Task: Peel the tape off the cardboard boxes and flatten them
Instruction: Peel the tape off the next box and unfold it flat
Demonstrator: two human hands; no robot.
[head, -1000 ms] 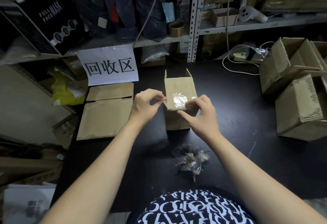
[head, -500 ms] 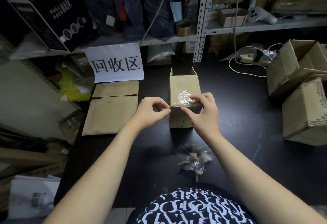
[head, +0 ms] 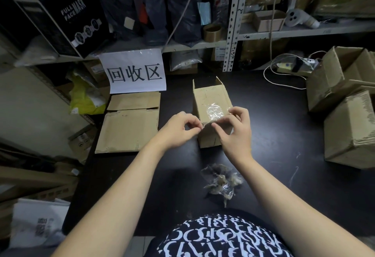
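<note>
A small brown cardboard box [head: 209, 96] lies on the black table [head: 274, 126], its open end facing away from me. A crinkled piece of clear tape [head: 214, 111] sticks to its top near the front edge. My left hand [head: 178, 129] pinches the left end of the tape strip at the box's front left corner. My right hand [head: 235, 129] has its fingers curled over the front right edge of the box, thumb and fingertips on the tape there.
Flattened cardboard [head: 129, 122] lies at the left under a white paper sign [head: 135, 72]. A wad of peeled tape [head: 222, 181] sits near me. Unflattened boxes [head: 349, 102] stand stacked at the right. Metal shelving [head: 231, 23] and a white cable [head: 284, 82] lie behind.
Both hands stayed at the box's front edge. The left hand's pinch has moved slightly left along the tape strip. The camera shifted a little, so the scene sits further right.
</note>
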